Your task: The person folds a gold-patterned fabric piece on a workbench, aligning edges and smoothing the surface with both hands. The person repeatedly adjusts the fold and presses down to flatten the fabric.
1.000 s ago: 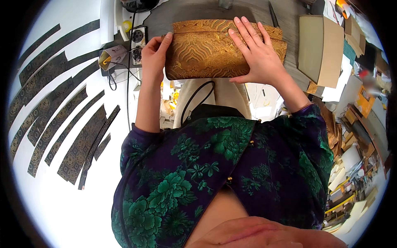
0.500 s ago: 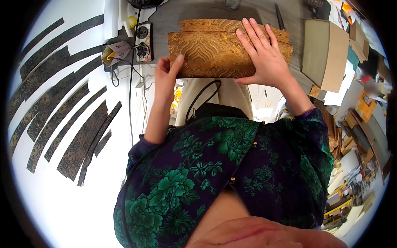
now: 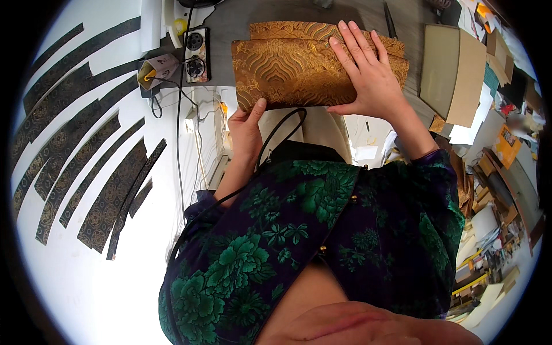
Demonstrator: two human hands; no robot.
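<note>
A gold-brown brocade piece (image 3: 293,75) with a wave-like pattern lies at the near edge of the grey table, over a second strip of like brocade (image 3: 293,29) that shows along its far side. My left hand (image 3: 246,129) pinches the front piece's near edge toward its left corner, thumb on top; the other fingers are partly hidden below. Flat on the right part of the brocade rests my right hand (image 3: 371,80), fingers spread and pointing away, thumb along the near edge. It presses on the cloth without gripping it.
A dark pointed tool (image 3: 390,22) lies beyond the cloth on the table (image 3: 230,34). At right stands a cardboard box (image 3: 440,69). Left are a power strip (image 3: 195,54), a small pouch-like holder (image 3: 156,70) and hanging cables. Several dark patterned strips (image 3: 115,190) line the white surface at far left.
My left hand has moved down and right, from the brocade's left edge to its near edge by the left corner. My right hand stays flat in nearly the same place.
</note>
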